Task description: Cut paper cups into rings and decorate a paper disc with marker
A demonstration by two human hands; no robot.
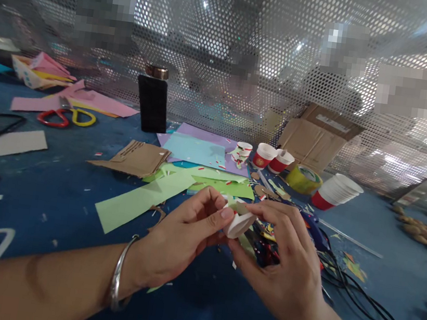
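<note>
Between my two hands is a small curled white paper piece with a touch of red, which looks like a cut part of a paper cup. My left hand pinches its left side between thumb and fingers. On the right side, the thumb and fingertips of my right hand press against it. Just beyond my hands lie green paper sheets and paper scraps. Partly hidden behind my right hand is a cluttered patch of dark blue and coloured items that I cannot make out.
Red-and-white paper cups, yellow tape and a cup stack stand beyond, right of centre. A black phone leans upright at the back. Scissors and cardboard lie left. Black cable runs right. Perforated metal borders the table.
</note>
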